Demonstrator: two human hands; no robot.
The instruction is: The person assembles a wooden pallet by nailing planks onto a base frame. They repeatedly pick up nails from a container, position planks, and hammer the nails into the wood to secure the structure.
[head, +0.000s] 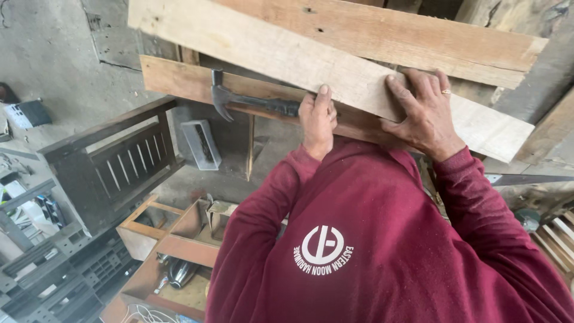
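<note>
My left hand [317, 119] is closed around the handle of a black claw hammer [239, 100]. The hammer lies sideways along a darker lower plank [179, 78], its head pointing left. My right hand [426, 113], with a ring on one finger, presses flat with spread fingers on a long pale plank [275, 51]. That plank runs diagonally from upper left to right. Another board [418, 42] lies behind it. My maroon sleeves and sweatshirt fill the lower middle of the view.
A dark slatted wooden frame [113, 167] stands to the left. Below it are open wooden boxes [179, 230] and black plastic crates [66, 269]. A grey block [202, 143] rests on the concrete floor. A metal blade [520, 178] shows at right.
</note>
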